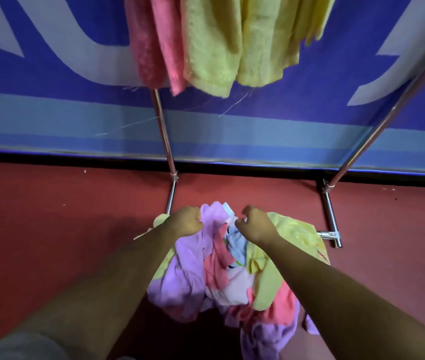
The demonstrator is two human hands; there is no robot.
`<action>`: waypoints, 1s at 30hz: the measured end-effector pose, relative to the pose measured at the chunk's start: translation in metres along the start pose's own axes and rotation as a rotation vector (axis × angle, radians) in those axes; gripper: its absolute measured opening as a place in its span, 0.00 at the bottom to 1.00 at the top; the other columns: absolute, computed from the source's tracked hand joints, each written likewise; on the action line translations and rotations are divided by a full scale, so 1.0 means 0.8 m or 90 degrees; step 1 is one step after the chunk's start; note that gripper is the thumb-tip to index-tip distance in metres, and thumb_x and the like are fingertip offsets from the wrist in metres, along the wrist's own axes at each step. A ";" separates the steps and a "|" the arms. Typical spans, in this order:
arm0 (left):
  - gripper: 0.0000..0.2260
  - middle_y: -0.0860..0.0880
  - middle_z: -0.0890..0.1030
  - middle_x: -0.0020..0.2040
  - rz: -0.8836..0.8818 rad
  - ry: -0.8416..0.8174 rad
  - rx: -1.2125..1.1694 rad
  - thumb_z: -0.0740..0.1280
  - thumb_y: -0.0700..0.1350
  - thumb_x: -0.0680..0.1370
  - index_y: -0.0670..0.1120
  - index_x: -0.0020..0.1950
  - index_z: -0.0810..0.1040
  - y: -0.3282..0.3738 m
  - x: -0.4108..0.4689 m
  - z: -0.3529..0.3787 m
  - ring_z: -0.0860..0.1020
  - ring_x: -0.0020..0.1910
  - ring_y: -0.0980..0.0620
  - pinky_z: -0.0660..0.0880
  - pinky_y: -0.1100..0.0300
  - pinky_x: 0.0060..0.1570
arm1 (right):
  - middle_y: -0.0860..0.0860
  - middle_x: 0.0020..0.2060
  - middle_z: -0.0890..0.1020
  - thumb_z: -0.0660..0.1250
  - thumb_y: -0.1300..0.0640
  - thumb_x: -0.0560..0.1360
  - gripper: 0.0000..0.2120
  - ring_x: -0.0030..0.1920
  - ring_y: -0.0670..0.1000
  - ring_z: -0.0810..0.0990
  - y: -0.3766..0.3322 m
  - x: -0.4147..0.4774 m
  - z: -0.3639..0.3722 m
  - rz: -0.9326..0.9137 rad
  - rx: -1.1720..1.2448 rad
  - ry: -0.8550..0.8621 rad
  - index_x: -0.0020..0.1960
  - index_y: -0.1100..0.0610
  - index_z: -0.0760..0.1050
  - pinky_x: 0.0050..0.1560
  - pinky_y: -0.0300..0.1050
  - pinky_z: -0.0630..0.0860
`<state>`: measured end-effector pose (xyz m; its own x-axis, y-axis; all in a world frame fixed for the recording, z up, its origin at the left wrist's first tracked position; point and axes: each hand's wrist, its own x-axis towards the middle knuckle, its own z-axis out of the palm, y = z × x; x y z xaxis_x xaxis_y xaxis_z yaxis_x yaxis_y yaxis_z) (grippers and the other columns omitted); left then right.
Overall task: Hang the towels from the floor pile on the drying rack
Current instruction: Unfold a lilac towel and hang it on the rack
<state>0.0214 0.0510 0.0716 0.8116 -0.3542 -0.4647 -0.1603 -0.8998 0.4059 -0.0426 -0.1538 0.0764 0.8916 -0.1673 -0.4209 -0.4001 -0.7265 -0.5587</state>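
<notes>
A pile of towels (221,276) in lilac, pink, yellow and pale blue lies on the red floor between the rack's feet. My left hand (186,220) grips the upper edge of a lilac towel (190,258) at the pile's far end. My right hand (254,224) is curled just right of it and pinches the same pale edge, though the contact is hard to make out. The drying rack (163,131) stands behind the pile, with a pink towel (156,45) and yellow towels (234,42) hanging from its top.
A blue and white banner (50,87) covers the wall behind the rack. The rack's right leg (377,128) slants down to a chrome foot bar (332,219) beside the pile. Red floor (50,224) spreads to the left and right.
</notes>
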 end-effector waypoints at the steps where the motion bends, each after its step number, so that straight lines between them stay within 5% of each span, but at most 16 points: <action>1: 0.13 0.40 0.80 0.58 -0.003 -0.017 0.019 0.65 0.42 0.77 0.36 0.57 0.79 -0.007 0.008 0.007 0.77 0.59 0.41 0.67 0.57 0.55 | 0.61 0.54 0.81 0.66 0.54 0.74 0.16 0.56 0.61 0.79 0.003 0.007 0.018 0.002 -0.004 -0.017 0.58 0.63 0.76 0.55 0.51 0.76; 6: 0.24 0.36 0.78 0.61 -0.053 -0.056 0.035 0.66 0.42 0.77 0.37 0.71 0.65 -0.059 0.042 0.054 0.77 0.59 0.39 0.69 0.55 0.55 | 0.63 0.53 0.79 0.59 0.45 0.71 0.24 0.55 0.63 0.79 0.001 0.028 0.105 -0.016 -0.020 -0.097 0.54 0.64 0.76 0.52 0.51 0.74; 9: 0.28 0.38 0.76 0.65 -0.043 -0.174 0.050 0.65 0.42 0.80 0.39 0.77 0.59 -0.085 0.043 0.085 0.76 0.60 0.42 0.69 0.57 0.60 | 0.63 0.52 0.81 0.61 0.43 0.71 0.25 0.54 0.63 0.79 -0.005 0.038 0.147 -0.033 -0.010 -0.134 0.54 0.64 0.77 0.56 0.52 0.74; 11: 0.23 0.40 0.78 0.63 -0.021 -0.202 0.038 0.68 0.41 0.77 0.40 0.71 0.69 -0.102 0.047 0.098 0.77 0.56 0.44 0.72 0.56 0.59 | 0.63 0.53 0.82 0.66 0.53 0.78 0.16 0.56 0.63 0.79 -0.006 0.041 0.167 -0.044 -0.009 -0.162 0.57 0.65 0.77 0.61 0.50 0.71; 15: 0.06 0.43 0.83 0.45 0.025 -0.169 -0.087 0.71 0.37 0.75 0.41 0.51 0.82 -0.112 0.055 0.092 0.78 0.43 0.49 0.71 0.60 0.47 | 0.60 0.56 0.83 0.64 0.62 0.79 0.12 0.58 0.58 0.80 0.000 0.040 0.187 -0.001 0.066 -0.199 0.60 0.64 0.77 0.56 0.41 0.71; 18: 0.07 0.48 0.82 0.31 0.007 -0.172 -0.308 0.68 0.31 0.74 0.42 0.41 0.79 -0.086 0.055 0.053 0.78 0.31 0.57 0.74 0.67 0.37 | 0.59 0.36 0.83 0.67 0.63 0.76 0.07 0.37 0.54 0.80 -0.002 0.037 0.173 0.060 0.162 -0.159 0.40 0.64 0.80 0.45 0.52 0.78; 20: 0.09 0.51 0.80 0.28 0.017 -0.156 -0.375 0.68 0.30 0.76 0.43 0.40 0.77 -0.067 0.050 0.021 0.76 0.26 0.60 0.70 0.70 0.29 | 0.53 0.26 0.78 0.67 0.66 0.76 0.14 0.27 0.48 0.74 -0.016 0.030 0.143 0.101 0.296 -0.151 0.32 0.61 0.76 0.31 0.41 0.75; 22: 0.09 0.52 0.80 0.27 0.038 -0.142 -0.412 0.67 0.32 0.78 0.44 0.41 0.76 -0.049 0.037 -0.015 0.74 0.24 0.62 0.67 0.70 0.26 | 0.52 0.32 0.80 0.69 0.63 0.77 0.10 0.31 0.47 0.76 -0.033 0.023 0.106 0.116 0.415 -0.146 0.37 0.58 0.78 0.32 0.36 0.72; 24: 0.08 0.52 0.80 0.29 0.066 -0.120 -0.469 0.66 0.34 0.79 0.45 0.42 0.77 -0.030 0.017 -0.050 0.72 0.26 0.59 0.65 0.67 0.28 | 0.53 0.39 0.81 0.70 0.60 0.76 0.03 0.38 0.50 0.78 -0.055 0.007 0.066 0.084 0.497 -0.156 0.44 0.55 0.78 0.41 0.41 0.74; 26: 0.09 0.52 0.79 0.30 0.090 -0.098 -0.548 0.65 0.34 0.79 0.44 0.41 0.77 -0.004 -0.011 -0.081 0.72 0.30 0.55 0.68 0.63 0.34 | 0.55 0.42 0.81 0.72 0.62 0.75 0.08 0.40 0.53 0.81 -0.075 -0.013 0.029 0.039 0.549 -0.158 0.53 0.57 0.76 0.47 0.48 0.77; 28: 0.09 0.51 0.78 0.30 0.131 -0.085 -0.609 0.63 0.33 0.79 0.44 0.41 0.76 0.026 -0.045 -0.109 0.74 0.31 0.56 0.69 0.62 0.39 | 0.55 0.41 0.82 0.72 0.64 0.75 0.17 0.36 0.53 0.80 -0.093 -0.039 -0.007 -0.019 0.585 -0.132 0.61 0.58 0.74 0.41 0.46 0.78; 30: 0.07 0.50 0.78 0.30 0.178 -0.075 -0.643 0.63 0.34 0.79 0.43 0.42 0.76 0.055 -0.088 -0.136 0.75 0.32 0.56 0.70 0.62 0.40 | 0.52 0.37 0.82 0.71 0.63 0.75 0.14 0.34 0.50 0.78 -0.111 -0.077 -0.045 -0.108 0.543 -0.106 0.60 0.54 0.78 0.35 0.41 0.75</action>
<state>0.0186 0.0642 0.2078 0.7501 -0.5873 -0.3041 0.2527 -0.1704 0.9524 -0.0542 -0.1026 0.1776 0.9371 0.0452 -0.3460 -0.3473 0.0236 -0.9375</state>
